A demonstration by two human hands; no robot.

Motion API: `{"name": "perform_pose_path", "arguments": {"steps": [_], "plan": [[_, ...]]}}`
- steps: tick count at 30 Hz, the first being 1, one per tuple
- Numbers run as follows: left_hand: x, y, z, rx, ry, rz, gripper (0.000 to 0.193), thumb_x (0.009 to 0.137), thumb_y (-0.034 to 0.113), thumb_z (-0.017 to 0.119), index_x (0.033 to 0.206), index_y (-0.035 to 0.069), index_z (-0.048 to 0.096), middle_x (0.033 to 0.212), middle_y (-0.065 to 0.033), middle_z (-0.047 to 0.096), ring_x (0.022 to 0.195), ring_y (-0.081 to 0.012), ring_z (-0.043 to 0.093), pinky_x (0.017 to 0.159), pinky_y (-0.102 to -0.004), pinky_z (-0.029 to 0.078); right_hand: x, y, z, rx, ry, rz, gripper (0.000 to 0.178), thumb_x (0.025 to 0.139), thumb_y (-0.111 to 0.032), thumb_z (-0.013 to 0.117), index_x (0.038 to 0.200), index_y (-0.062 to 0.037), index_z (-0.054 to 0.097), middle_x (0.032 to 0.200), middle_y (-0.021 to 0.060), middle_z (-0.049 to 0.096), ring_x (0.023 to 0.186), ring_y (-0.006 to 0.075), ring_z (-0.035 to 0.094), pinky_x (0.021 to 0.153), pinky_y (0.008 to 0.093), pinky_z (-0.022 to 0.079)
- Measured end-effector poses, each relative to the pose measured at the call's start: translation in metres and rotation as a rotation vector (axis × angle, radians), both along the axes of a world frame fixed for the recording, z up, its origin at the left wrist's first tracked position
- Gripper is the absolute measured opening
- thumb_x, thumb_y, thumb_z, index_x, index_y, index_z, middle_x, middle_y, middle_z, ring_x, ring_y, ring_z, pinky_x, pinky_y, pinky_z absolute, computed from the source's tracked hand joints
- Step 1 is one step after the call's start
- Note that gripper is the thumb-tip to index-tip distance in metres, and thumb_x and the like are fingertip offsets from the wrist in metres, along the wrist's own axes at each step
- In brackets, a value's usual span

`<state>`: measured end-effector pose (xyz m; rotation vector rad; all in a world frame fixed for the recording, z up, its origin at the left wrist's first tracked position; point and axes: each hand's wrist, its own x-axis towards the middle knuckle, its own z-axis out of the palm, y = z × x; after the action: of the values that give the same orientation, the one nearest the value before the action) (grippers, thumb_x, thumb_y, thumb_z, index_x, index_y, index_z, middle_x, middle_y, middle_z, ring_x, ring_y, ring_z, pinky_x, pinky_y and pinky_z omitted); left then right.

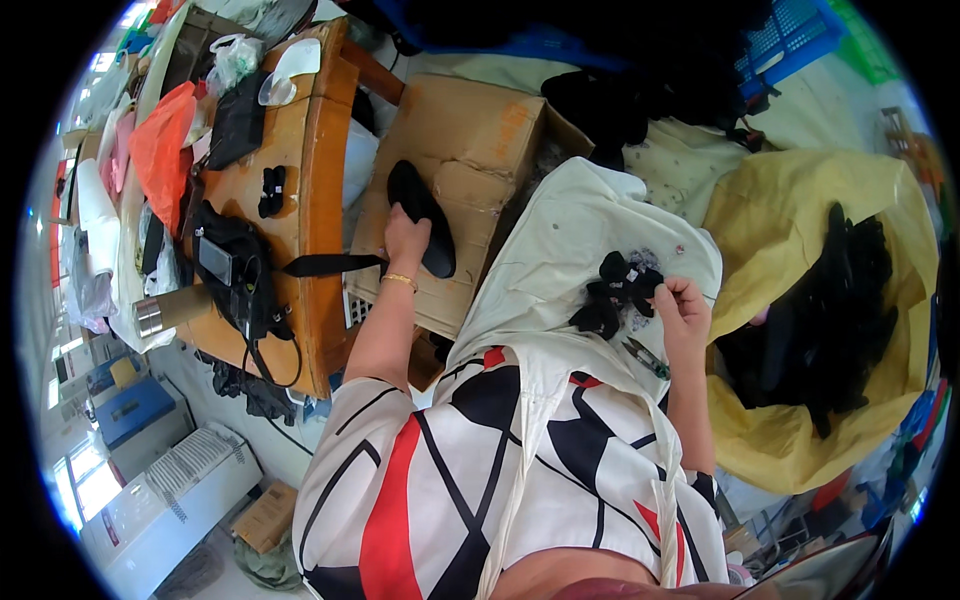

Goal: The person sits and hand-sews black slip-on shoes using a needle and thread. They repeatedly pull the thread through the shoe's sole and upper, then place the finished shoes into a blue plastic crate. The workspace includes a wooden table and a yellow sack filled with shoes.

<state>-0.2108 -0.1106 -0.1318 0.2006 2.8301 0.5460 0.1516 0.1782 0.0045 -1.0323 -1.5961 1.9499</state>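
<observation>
My left hand is closed around a black flat shoe, held over the cardboard box. The shoe's toe points away from me. On my lap, a white apron is spread out, and a small cluster of black fabric bows lies on it. My right hand pinches the right edge of this cluster between thumb and fingers. Just below the bows is a pair of thread snips, also on the apron.
To the right stands a large yellow sack holding black shoes. A wooden table at the left bears a black bag, a black bow and plastic bags. Blue crates stand at the far side.
</observation>
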Motion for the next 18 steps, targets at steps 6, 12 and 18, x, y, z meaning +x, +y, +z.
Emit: {"name": "perform_pose_path", "arguments": {"steps": [6, 12, 18], "plan": [[0.021, 0.033, 0.006, -0.262, 0.214, -0.186, 0.073, 0.078, 0.039, 0.076, 0.127, -0.009, 0.051, 0.113, -0.0339, 0.062, 0.108, -0.0449, 0.061, 0.096, -0.0487, 0.048, 0.004, 0.013, 0.012, 0.05, -0.044, -0.071, 0.009, 0.095, -0.008, 0.065, 0.099, -0.0012, 0.062, 0.088, -0.0009, 0.062, 0.078, 0.0073, 0.061, 0.073, 0.0221, 0.048], [-0.002, 0.016, 0.006, 0.088, 0.111, -0.094, 0.059, 0.072, 0.015, 0.072, 0.125, -0.006, 0.055, 0.107, -0.0215, 0.067, 0.097, -0.0358, 0.066, 0.089, -0.0421, 0.053, 0.04, 0.041, 0.011, -0.173, 0.232, -0.367, 0.009, 0.096, -0.009, 0.063, 0.101, -0.0013, 0.061, 0.087, -0.0001, 0.062, 0.077, 0.0096, 0.063, 0.076, 0.0269, 0.053], [0.025, 0.071, 0.127, 0.984, -0.854, -0.144, 0.064, 0.058, -0.005, 0.059, 0.121, -0.001, 0.062, 0.113, -0.0088, 0.068, 0.102, -0.0206, 0.065, 0.089, -0.0295, 0.052, 0.037, 0.042, 0.001, -0.328, 0.283, -0.482, 0.004, 0.097, -0.006, 0.059, 0.093, -0.0066, 0.059, 0.076, -0.003, 0.052, 0.065, 0.0077, 0.048, 0.072, 0.0317, 0.053]]}}
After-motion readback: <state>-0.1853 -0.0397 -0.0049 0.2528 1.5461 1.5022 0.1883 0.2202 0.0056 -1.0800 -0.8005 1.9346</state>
